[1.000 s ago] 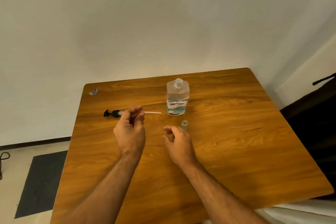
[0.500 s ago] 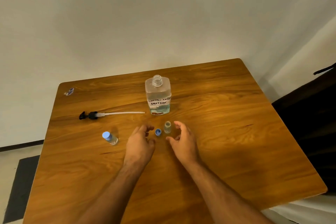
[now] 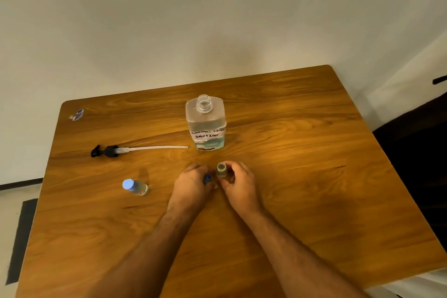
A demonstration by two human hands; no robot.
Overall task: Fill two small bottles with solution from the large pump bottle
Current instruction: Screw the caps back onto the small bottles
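The large clear bottle labelled "solution" stands uncapped at the middle back of the wooden table. Its black pump head with a white tube lies on its side to the left. An open small bottle stands in front of the large one, and my right hand grips it with curled fingers. My left hand pinches a small blue cap right beside that bottle. A second small bottle with a blue cap stands further left, apart from both hands.
A small crumpled wrapper lies near the table's back left corner. A pale wall rises behind the table. A dark mat lies on the floor at the left, and a dark shape fills the right side.
Both hands have closed in: the left one has taken hold of the blue cap and the right one has wrapped round the open small bottle. The camera has tilted down.
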